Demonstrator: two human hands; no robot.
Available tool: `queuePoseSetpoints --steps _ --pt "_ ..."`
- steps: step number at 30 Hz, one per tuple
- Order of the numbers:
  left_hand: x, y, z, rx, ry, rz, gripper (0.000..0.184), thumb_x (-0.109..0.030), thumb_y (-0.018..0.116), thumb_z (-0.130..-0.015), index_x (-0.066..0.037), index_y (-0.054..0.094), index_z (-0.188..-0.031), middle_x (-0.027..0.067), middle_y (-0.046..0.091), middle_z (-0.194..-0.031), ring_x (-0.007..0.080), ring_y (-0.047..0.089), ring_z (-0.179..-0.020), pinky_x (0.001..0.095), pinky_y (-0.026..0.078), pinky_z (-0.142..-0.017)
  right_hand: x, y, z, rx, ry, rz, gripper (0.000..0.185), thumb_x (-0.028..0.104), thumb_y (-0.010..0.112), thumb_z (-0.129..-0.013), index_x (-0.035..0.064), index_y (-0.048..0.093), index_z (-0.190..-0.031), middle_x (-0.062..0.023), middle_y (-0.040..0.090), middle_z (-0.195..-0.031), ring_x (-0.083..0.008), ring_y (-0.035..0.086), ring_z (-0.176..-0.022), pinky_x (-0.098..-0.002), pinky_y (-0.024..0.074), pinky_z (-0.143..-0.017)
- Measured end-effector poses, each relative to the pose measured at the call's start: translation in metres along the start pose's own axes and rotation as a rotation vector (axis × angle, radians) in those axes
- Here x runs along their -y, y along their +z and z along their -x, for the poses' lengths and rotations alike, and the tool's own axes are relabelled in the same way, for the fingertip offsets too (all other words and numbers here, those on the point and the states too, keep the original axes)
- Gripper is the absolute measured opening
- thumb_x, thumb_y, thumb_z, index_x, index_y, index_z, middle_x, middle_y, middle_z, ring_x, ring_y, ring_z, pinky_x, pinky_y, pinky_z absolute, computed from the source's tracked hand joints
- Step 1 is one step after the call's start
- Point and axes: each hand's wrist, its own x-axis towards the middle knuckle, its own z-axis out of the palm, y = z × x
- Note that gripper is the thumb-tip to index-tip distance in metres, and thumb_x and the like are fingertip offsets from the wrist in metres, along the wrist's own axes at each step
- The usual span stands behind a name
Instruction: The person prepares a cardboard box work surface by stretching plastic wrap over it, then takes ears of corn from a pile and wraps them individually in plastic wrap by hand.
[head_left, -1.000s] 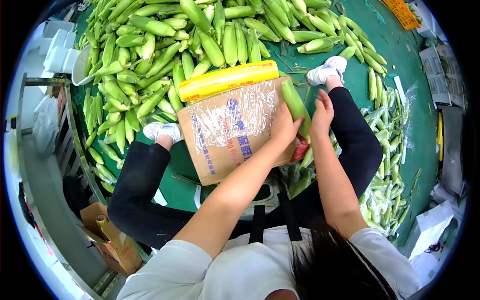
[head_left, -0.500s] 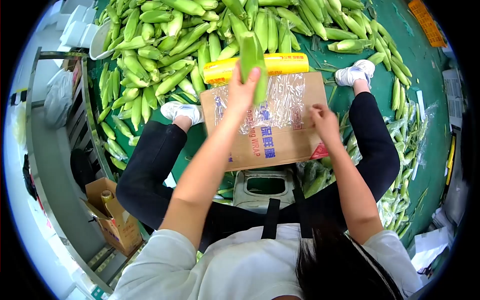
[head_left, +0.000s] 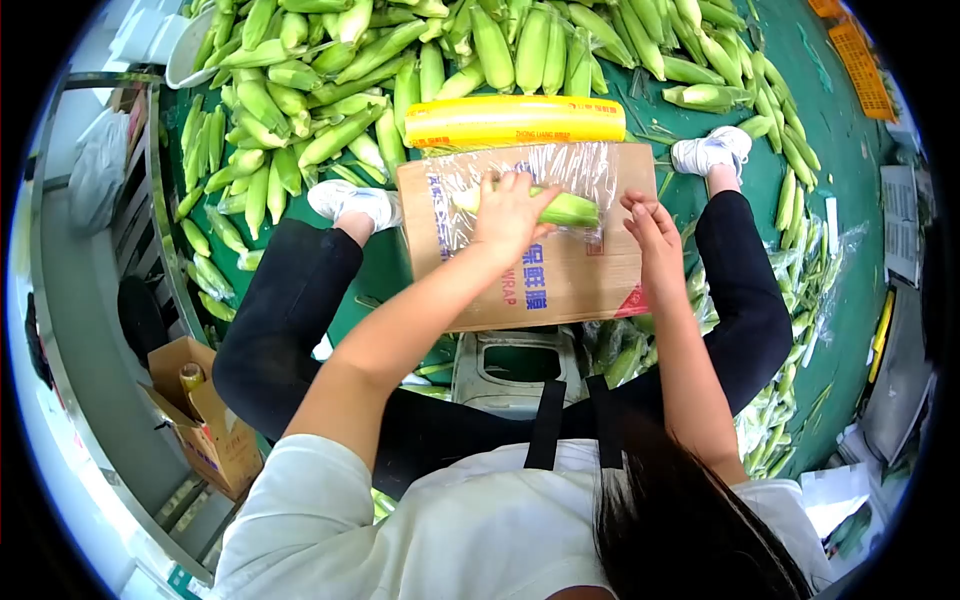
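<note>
On the printed cardboard box [head_left: 465, 295], an ear of corn in green husk [head_left: 572, 210] lies crosswise on a sheet of clear plastic wrap [head_left: 590, 165]. My left hand [head_left: 507, 213] is over its left part, fingers curved across the far side and thumb on the near side, hiding the ear's middle. To the right, near the box's right edge, my right hand [head_left: 655, 240] is raised with thumb and fingers drawn together; whatever is between them is too small to make out. A yellow roll of wrap [head_left: 515, 122] lies along the far edge of the box.
A large heap of unwrapped corn [head_left: 350, 60] fills the green floor beyond the roll. Wrapped ears [head_left: 790, 370] lie at my right. An open carton [head_left: 205, 420] stands low on the left near a metal frame [head_left: 160, 200]. An orange crate [head_left: 860, 70] is at far right.
My left hand has lowered the ear of corn from an upright hold above the box and laid it sideways on the wrap. My right hand has turned slightly, staying near the box's right edge.
</note>
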Motion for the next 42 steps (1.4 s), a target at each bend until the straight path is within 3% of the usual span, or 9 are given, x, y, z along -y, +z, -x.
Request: queuePoseSetpoints --steps 5,7,12,16,19,26,30,37,42 --pt "-0.008 0.003 -0.002 0.010 -0.072 0.011 0.058 -0.045 0.080 -0.077 -0.028 0.062 -0.130 0.0088 0.057 -0.109 0.0271 0.054 -0.113 0.0547 0.036 -0.104 -0.101 -0.006 -0.025 -0.296 0.155 0.697 0.037 0.032 0.067 -0.097 0.0008 0.066 -0.117 -0.0049 0.070 -0.102 -0.0124 0.063 -0.076 -0.0305 0.0479 -0.068" --pt "-0.013 0.001 0.000 -0.019 -0.094 0.037 0.056 -0.045 0.080 -0.077 -0.027 0.064 -0.128 0.0093 0.058 -0.108 0.0275 0.054 -0.113 0.0546 0.036 -0.103 -0.069 0.017 -0.018 0.055 0.250 0.830 0.045 0.032 0.071 -0.093 -0.0016 0.063 -0.123 -0.0048 0.069 -0.096 -0.0136 0.060 -0.064 -0.0293 0.0464 -0.061" --pt "-0.001 -0.015 -0.014 0.056 -0.201 0.087 0.057 -0.043 0.081 -0.077 -0.027 0.064 -0.129 0.0110 0.060 -0.112 0.0296 0.054 -0.115 0.0561 0.038 -0.101 -0.050 0.001 0.014 0.008 0.371 -0.222 0.007 0.017 0.061 -0.100 0.0105 0.064 -0.098 0.0055 0.052 -0.077 -0.0078 0.044 -0.066 -0.0265 0.0380 -0.060" --pt "0.002 -0.008 -0.018 0.093 -0.134 0.042 0.056 -0.039 0.080 -0.078 -0.024 0.064 -0.130 0.0127 0.059 -0.118 0.0307 0.051 -0.122 0.0602 0.035 -0.104 -0.035 0.034 0.029 -0.054 -0.024 -0.099 0.009 0.015 0.062 -0.099 0.0060 0.064 -0.102 0.0005 0.061 -0.092 -0.0117 0.056 -0.090 -0.0259 0.0436 -0.086" --pt "0.015 0.011 -0.014 -0.089 0.024 0.151 0.050 -0.030 0.081 -0.078 -0.021 0.066 -0.125 0.0108 0.058 -0.118 0.0304 0.052 -0.120 0.0609 0.033 -0.108 -0.032 0.086 -0.007 0.062 -0.849 0.692 0.023 0.017 0.071 -0.091 0.0030 0.063 -0.107 -0.0131 0.063 -0.123 -0.0295 0.059 -0.113 -0.0404 0.0435 -0.102" --pt "0.086 0.002 0.086 -0.072 0.399 0.264 0.040 -0.028 0.078 -0.081 -0.008 0.061 -0.112 0.0116 0.056 -0.122 0.0332 0.052 -0.116 0.0477 0.036 -0.107 -0.032 0.094 -0.027 0.545 -0.952 0.945 0.070 0.013 0.075 -0.080 0.0187 0.050 -0.146 -0.0098 0.054 -0.143 -0.0326 0.054 -0.127 -0.0495 0.0412 -0.107" --pt "0.109 0.011 0.099 -0.206 0.173 0.068 0.027 -0.021 0.074 -0.085 -0.008 0.062 -0.104 0.0095 0.059 -0.113 0.0306 0.057 -0.110 0.0467 0.040 -0.104 -0.031 0.100 -0.057 0.690 -0.945 1.264 0.080 0.005 0.071 -0.080 0.0391 0.047 -0.149 -0.0071 0.053 -0.143 -0.0315 0.055 -0.124 -0.0459 0.0436 -0.104" --pt "0.115 -0.057 0.096 0.140 0.213 0.399 0.015 -0.017 0.064 -0.095 -0.005 0.055 -0.097 0.0156 0.062 -0.089 0.0359 0.065 -0.094 0.0481 0.053 -0.083 -0.013 0.062 -0.035 0.894 -0.835 1.312 0.079 0.005 0.070 -0.083 0.0385 0.046 -0.150 -0.0065 0.055 -0.141 -0.0302 0.055 -0.123 -0.0464 0.0415 -0.104" --pt "0.086 -0.001 0.037 0.044 0.362 0.522 0.016 -0.016 0.067 -0.093 -0.008 0.060 -0.104 0.0138 0.064 -0.085 0.0362 0.066 -0.080 0.0470 0.053 -0.071 -0.004 0.050 0.002 0.994 -0.816 1.199 0.050 0.039 0.064 -0.093 0.0311 0.055 -0.142 -0.0125 0.052 -0.143 -0.0324 0.049 -0.131 -0.0521 0.0335 -0.112"
